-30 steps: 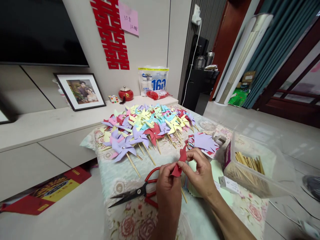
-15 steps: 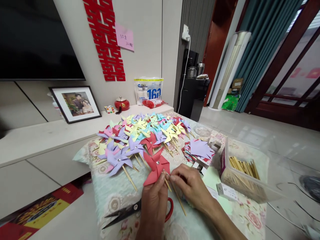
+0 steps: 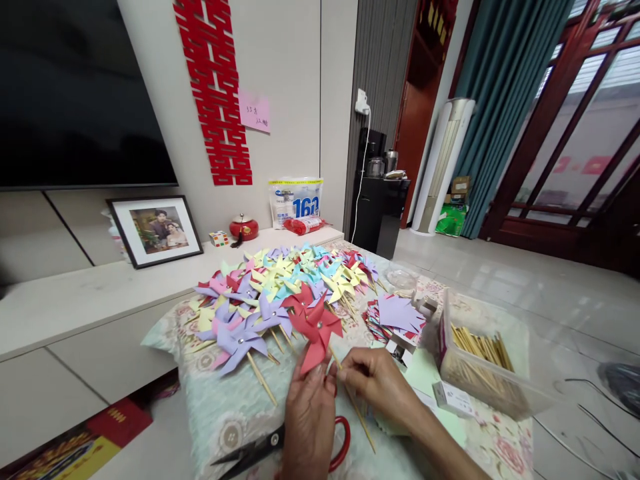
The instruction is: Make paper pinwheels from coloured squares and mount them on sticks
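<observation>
Nearest, just under the left hand (image 3: 310,417): scissors (image 3: 273,443) w/ red handles, blades pointing left, flat on the floral cloth (image 3: 225,407). Left hand closed on the lower edge of a red pinwheel (image 3: 316,329), fingers pinching the paper. Right hand (image 3: 383,387) right beside it, fingertips pinching the pinwheel's wooden stick (image 3: 353,400) near the top. Stick's long axis runs diagonal: from the paper head, up and away from the hands, down to the right, passing under the right hand w/ its free end toward the person. Pinwheel head faces up, tilted slightly.

Right of the right hand: clear plastic box (image 3: 480,373) of sticks. Just beyond the right hand, a stack of cut paper squares (image 3: 397,315), purple on top. Beyond both hands: heap of finished pinwheels (image 3: 280,283), stick ends mostly toward the person. Farther, behind the heap: framed photo (image 3: 156,229).
</observation>
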### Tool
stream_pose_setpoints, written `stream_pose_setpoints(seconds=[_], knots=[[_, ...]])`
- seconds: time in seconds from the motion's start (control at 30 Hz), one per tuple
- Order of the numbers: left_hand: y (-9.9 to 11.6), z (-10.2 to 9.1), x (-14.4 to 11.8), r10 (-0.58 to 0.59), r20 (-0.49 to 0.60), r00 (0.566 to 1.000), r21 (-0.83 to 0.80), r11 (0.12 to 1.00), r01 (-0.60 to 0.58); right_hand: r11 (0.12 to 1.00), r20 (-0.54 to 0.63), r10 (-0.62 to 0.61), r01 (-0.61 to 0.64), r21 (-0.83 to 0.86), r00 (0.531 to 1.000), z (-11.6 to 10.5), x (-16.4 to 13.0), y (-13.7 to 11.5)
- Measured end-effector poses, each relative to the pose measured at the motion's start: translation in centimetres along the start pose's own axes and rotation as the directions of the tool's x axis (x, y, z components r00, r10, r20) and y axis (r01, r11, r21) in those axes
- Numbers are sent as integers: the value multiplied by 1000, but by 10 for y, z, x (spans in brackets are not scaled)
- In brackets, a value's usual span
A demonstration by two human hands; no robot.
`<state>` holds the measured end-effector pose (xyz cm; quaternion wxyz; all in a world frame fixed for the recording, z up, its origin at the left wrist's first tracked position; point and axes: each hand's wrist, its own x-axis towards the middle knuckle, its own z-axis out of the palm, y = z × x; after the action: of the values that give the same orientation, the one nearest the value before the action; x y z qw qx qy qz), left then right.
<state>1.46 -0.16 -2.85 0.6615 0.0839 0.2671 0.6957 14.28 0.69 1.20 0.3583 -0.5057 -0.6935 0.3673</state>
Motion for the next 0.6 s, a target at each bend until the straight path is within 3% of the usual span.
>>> stream_pose_setpoints(seconds=[0.13,0.37,0.47,0.6], knots=[[-1,3,-7,-117,-32,993,21,993,118,992,-114,-10,-4,-125,993,-32,34,-12],[-11,4,-8,-194,-55,979,68,978,198,899,-246,163,-246,-363,955,-105,114,-2],[-11,7,-10,-210,-49,977,65,975,212,808,-242,275,-360,-466,930,-119,132,15],[-11,9,-12,-224,-50,973,51,973,227,698,-230,363,-428,-574,903,-119,142,39]])
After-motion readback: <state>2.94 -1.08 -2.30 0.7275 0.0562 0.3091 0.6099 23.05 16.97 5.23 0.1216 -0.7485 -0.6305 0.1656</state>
